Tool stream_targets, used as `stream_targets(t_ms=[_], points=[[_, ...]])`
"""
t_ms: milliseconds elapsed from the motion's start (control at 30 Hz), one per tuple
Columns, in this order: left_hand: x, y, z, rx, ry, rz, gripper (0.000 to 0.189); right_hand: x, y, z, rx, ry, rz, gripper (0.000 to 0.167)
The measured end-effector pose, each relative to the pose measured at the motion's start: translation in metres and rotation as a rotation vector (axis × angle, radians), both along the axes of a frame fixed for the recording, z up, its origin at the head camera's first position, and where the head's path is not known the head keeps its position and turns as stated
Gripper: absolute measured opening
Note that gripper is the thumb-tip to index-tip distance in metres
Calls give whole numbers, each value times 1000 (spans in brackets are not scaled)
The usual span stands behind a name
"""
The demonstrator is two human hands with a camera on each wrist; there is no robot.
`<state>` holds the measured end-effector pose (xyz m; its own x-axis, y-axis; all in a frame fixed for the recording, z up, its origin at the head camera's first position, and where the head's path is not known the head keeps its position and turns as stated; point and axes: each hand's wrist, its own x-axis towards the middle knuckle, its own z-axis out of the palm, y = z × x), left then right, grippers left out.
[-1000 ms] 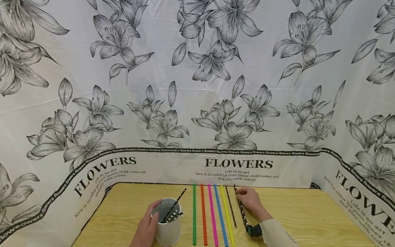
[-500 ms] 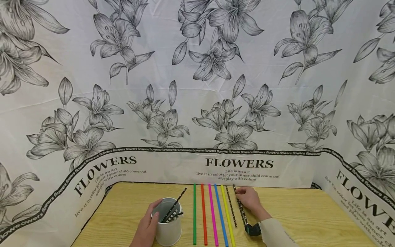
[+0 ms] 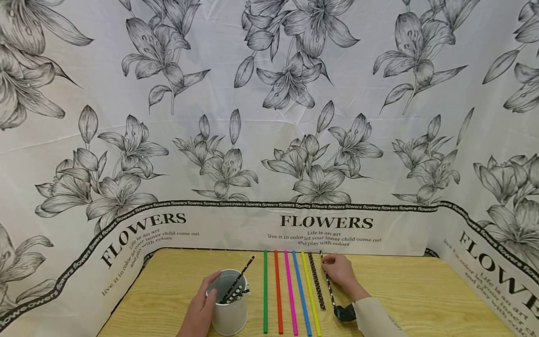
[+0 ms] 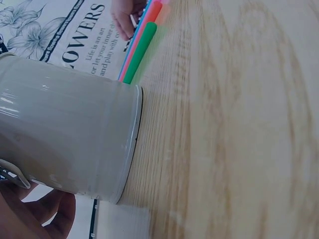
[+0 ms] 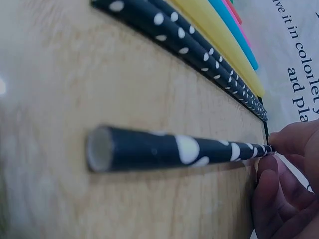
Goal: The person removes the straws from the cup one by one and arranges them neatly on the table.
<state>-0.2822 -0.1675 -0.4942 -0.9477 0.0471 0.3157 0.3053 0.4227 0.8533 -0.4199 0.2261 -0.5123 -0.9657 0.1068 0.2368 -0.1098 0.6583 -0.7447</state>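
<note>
My left hand (image 3: 201, 306) holds the side of a light grey metal bucket (image 3: 229, 322) standing on the table. Several black paper straws with white dots (image 3: 236, 286) are in it, one leaning up past the rim. At the far side of the table my right hand (image 3: 338, 272) pinches the far end of one black straw with white dots (image 5: 149, 150), between thumb and finger. Its near end points toward the right wrist camera. Left of it, two dotted black straws (image 5: 192, 45) lie side by side next to a yellow straw (image 3: 310, 290).
Blue (image 3: 302, 292), pink (image 3: 291, 292), red (image 3: 278, 292) and green (image 3: 265, 292) straws lie in a spaced row between bucket and right hand. A white flower-printed cloth (image 3: 240, 229) stands behind the wooden table (image 3: 404, 290). A black wrist device (image 3: 345, 313) sits at the right sleeve.
One dotted straw has gone from under my right hand to the left, beside the dotted straw near the yellow one. A single straw stays in the right hand. The left hand and bucket keep still.
</note>
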Motion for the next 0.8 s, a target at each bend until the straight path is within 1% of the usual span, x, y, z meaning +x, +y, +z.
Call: stream_targets(t_ms=[100, 233, 367, 633, 800], points=[[0, 0, 0, -2, 4, 2, 37, 1, -1, 1, 1, 4, 4, 15], [0, 0, -1, 10, -8, -10, 38, 1, 0, 1, 17, 10, 4, 15], [0, 0, 0, 12, -15, -8, 37, 1, 2, -1, 31, 10, -6, 14], [2, 1, 1, -13, 13, 11, 37, 1, 4, 0, 28, 14, -11, 13], [4, 2, 3, -3, 13, 17, 37, 0, 4, -1, 19, 2, -28, 14]])
